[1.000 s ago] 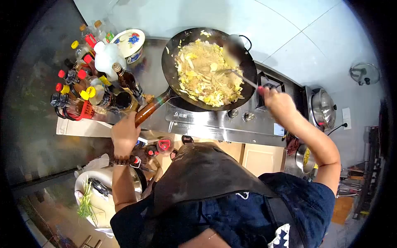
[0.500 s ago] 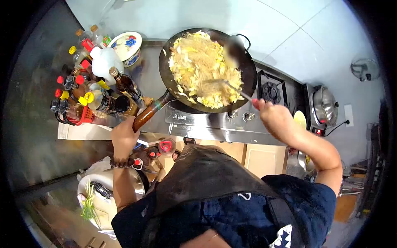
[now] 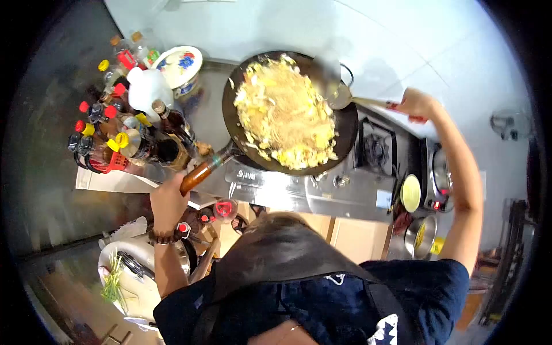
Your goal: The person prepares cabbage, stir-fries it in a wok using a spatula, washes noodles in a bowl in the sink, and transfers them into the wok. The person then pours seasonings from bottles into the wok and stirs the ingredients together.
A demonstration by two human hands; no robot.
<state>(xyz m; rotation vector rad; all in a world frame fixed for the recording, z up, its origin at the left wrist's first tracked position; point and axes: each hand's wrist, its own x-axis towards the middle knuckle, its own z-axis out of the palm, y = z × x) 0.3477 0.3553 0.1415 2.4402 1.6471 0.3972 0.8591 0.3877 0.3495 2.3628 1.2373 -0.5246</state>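
Observation:
My left hand [image 3: 168, 202] is closed around the end of a wooden handle [image 3: 202, 173] on a dark wok [image 3: 347, 129]. Pale yellow food [image 3: 287, 115], chopped pieces mixed with what look like thin noodles, covers much of the wok's inside. At the upper right, my right hand [image 3: 418, 106] grips the reddish end of a wok spatula [image 3: 368, 102]. The spatula's metal head is over the wok's right side, beside the food. A blurred patch hides part of the wok's upper right edge near the loop handle [image 3: 348, 75].
Several sauce bottles [image 3: 109, 123], a white jug [image 3: 149, 92] and a floral lidded enamel pot [image 3: 181, 64] crowd the counter's left. Right of the wok are a second burner [image 3: 376, 146], a yellowish bowl [image 3: 410, 194] and a metal bowl [image 3: 421, 236]. Green stalks [image 3: 115, 284] lie lower left.
My right hand has moved up and right, lifting the spatula's head out of the food to the wok's right side. My left hand still holds the wok handle.

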